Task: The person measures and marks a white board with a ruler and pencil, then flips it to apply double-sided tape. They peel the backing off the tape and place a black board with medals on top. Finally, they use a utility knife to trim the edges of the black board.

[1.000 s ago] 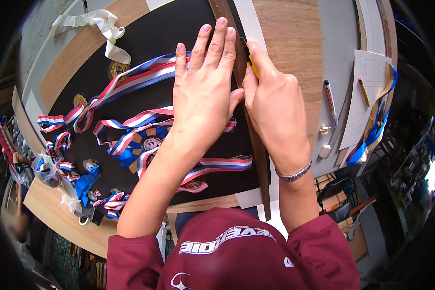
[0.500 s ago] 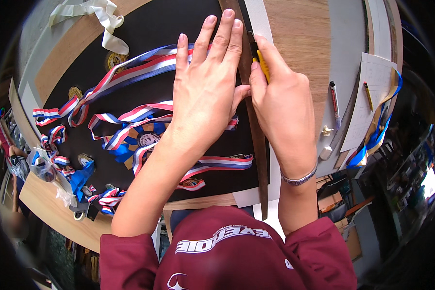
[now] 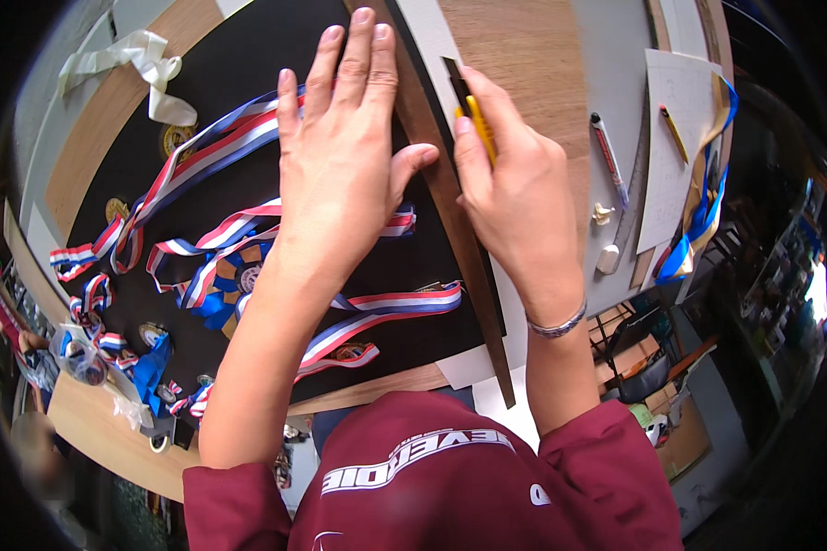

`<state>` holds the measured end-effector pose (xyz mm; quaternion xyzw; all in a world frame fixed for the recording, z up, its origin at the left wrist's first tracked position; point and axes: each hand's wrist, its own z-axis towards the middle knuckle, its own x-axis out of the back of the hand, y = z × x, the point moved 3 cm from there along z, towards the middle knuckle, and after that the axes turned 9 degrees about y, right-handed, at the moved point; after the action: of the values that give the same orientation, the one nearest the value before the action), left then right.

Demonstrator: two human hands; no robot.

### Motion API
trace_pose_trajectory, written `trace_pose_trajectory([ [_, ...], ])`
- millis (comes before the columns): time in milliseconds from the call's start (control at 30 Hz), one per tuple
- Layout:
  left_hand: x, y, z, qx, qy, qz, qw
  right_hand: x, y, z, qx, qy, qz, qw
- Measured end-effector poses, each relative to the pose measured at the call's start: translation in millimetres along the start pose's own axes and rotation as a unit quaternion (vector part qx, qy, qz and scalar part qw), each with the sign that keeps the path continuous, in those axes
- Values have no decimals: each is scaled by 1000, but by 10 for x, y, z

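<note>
My left hand point(image 3: 335, 174) is spread flat, palm down, over the black board point(image 3: 413, 262) and striped medal ribbons point(image 3: 213, 151). Its thumb reaches the edge of a long, dark straight strip point(image 3: 459, 225) lying along the board's right side. My right hand point(image 3: 522, 197) is closed around a yellow utility knife point(image 3: 479, 130), whose dark front end points away from me. The knife is held just right of the strip, above a white sheet edge point(image 3: 429, 37) and wood. Gold medals point(image 3: 176, 140) lie left of my left hand, and a blue rosette point(image 3: 219, 308) shows partly beneath my forearm.
On the right lie a marker point(image 3: 609, 158), a white eraser point(image 3: 607, 259), a pencil point(image 3: 674, 135) on paper point(image 3: 654, 197), and blue ribbon point(image 3: 694, 234). A cream ribbon point(image 3: 161, 73) rests at upper left. A plastic bag point(image 3: 78, 354) sits at lower left.
The knife has come away from the strip's edge toward the right, still in my right hand. My left hand remains flat near the strip. The whole view has shifted slightly.
</note>
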<state>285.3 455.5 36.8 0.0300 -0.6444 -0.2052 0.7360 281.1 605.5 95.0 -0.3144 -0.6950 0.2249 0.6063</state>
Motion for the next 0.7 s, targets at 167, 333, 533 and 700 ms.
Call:
trace_pose_trajectory([
  [167,205,94,67,49,-82,-60,994,-52,2,-36,51,34,21,998],
  [333,303,100,180,63,-122,-41,990,-63,27,-52,-8,0,47,999],
  [533,307,15,331,57,-31,-36,997,-78,126,-19,5,-10,16,1000],
  [700,328,-61,483,57,-27,-53,997,-74,93,21,-1,-9,34,999],
])
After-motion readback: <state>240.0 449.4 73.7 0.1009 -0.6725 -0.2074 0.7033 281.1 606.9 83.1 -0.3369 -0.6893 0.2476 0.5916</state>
